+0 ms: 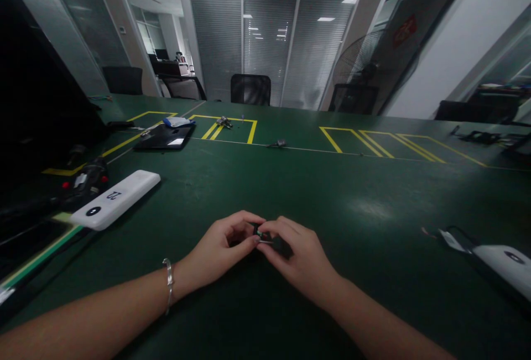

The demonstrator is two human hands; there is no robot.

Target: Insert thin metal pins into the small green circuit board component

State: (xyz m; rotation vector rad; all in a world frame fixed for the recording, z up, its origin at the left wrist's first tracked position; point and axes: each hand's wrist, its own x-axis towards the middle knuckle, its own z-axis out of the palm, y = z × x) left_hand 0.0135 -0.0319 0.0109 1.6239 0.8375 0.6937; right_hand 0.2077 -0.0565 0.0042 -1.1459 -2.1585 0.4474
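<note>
Both my hands meet over the green table (232, 183) near the bottom centre. My left hand (224, 246) is closed, its thumb and fingers pinching a small dark object (262, 234) from the left. From the right, my right hand (301, 249) grips the same object between thumb and fingers. Bits of green and a thin light edge show on the object. My fingers cover most of it, and I cannot make out what it is.
At the left lie a white device (120, 199) marked 22 and a black tablet (164, 137). Another white device (506, 266) with a cable sits at the right edge. Metal pieces (224, 122) and a small dark part (279, 143) lie farther back. Chairs (250, 89) stand beyond.
</note>
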